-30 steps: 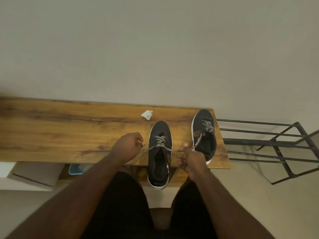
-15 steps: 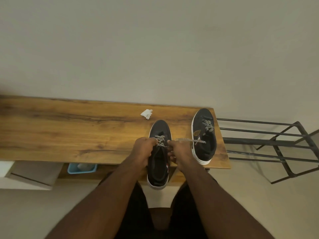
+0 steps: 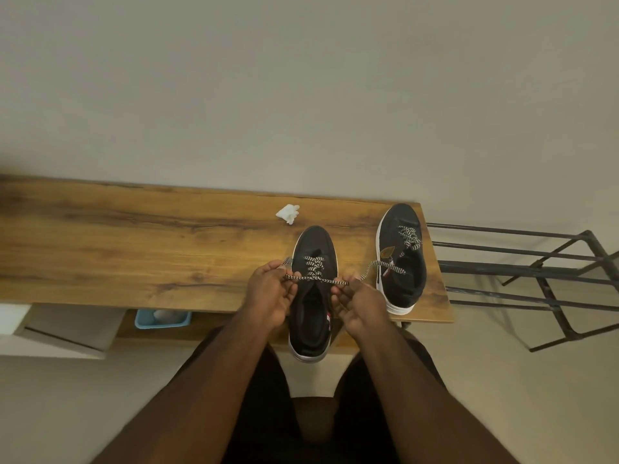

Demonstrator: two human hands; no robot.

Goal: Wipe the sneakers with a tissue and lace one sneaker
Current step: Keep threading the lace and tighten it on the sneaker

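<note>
A black sneaker with a white sole [image 3: 313,242] lies toe-away on the wooden table [image 3: 134,256], its heel hanging over the near edge. Its speckled lace [image 3: 315,279] stretches across the tongue between my hands. My left hand [image 3: 269,293] pinches the lace's left part beside the shoe. My right hand [image 3: 356,304] pinches the right part, whose loose end runs onto the second black sneaker [image 3: 402,262] at the table's right end. A crumpled white tissue [image 3: 288,213] lies behind the near shoe.
A black metal rack [image 3: 522,276] stands right of the table. Below the table's near edge are a light blue tray [image 3: 163,318] and a white box [image 3: 50,329]. A plain wall rises behind the table.
My hands came in from either side of the near sneaker to its eyelets, and now hold the lace taut across the tongue. The loose end shifted onto the second sneaker.
</note>
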